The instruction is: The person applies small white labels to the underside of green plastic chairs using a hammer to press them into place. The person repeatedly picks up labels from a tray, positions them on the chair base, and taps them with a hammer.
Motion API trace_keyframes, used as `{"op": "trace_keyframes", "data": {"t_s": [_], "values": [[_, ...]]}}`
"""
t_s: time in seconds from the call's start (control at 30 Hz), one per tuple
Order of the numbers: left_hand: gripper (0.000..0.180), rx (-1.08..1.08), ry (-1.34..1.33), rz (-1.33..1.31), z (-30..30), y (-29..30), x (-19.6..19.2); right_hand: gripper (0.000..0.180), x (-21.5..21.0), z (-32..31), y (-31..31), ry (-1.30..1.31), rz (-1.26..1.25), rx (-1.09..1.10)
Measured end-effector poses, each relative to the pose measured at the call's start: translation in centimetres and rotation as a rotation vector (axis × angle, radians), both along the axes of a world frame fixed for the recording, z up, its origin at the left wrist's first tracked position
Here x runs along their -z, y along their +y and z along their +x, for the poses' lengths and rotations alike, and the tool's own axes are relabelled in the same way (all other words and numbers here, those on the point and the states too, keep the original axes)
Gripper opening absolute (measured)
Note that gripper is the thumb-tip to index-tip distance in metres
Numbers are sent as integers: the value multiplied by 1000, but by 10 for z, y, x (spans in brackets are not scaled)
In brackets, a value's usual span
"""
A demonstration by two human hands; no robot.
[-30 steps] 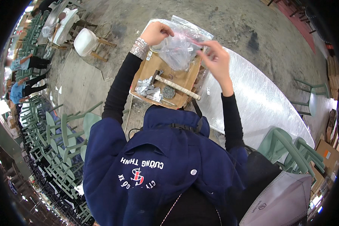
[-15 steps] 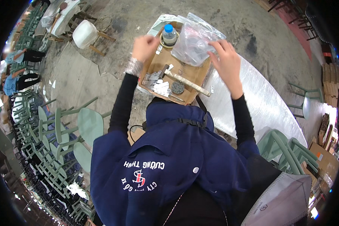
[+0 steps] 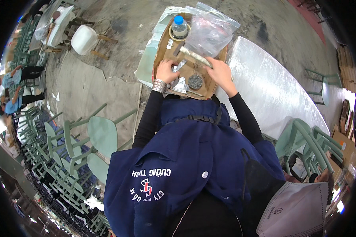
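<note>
A brown cardboard board lies in front of me. My left hand, with silver bangles at the wrist, rests curled on the board, its fingertips on a small silvery piece. My right hand grips the near end of a pale wooden-handled tool that lies slantwise across the board. A round dark disc and crumpled silvery foil sit between my hands. Beyond the tool lie a clear plastic bag and an upright water bottle with a blue cap.
A long white wrapped panel runs off to the right. Green chairs stand stacked at the left and at the right. A white stool stands on the concrete floor. Other people work at the far left.
Both hands have let go of the clear plastic bag and come down nearer onto the board. The bag now lies at the far side, and the bottle has come into view.
</note>
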State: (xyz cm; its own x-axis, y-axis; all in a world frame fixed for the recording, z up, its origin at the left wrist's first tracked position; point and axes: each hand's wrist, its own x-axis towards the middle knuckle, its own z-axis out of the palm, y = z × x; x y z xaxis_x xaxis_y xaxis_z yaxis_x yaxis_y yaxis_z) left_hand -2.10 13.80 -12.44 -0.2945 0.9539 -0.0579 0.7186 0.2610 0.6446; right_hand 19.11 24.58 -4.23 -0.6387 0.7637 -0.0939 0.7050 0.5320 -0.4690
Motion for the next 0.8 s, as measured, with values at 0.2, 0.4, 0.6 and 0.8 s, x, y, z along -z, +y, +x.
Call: {"op": "trace_keyframes", "data": {"t_s": [0.2,0.4,0.6,0.8], "values": [[18,177,223,-52,13,-10,3,18,-4,16,28,109,323,91],[15,31,93,92,17,-16,-15,26,124,140,89,-186,90,481],[18,21,-172,290,55,10,-44,29,335,187,37,38,-253,624],[24,-189,-148,641,53,73,-137,26,118,61,106,556,61,615]]}}
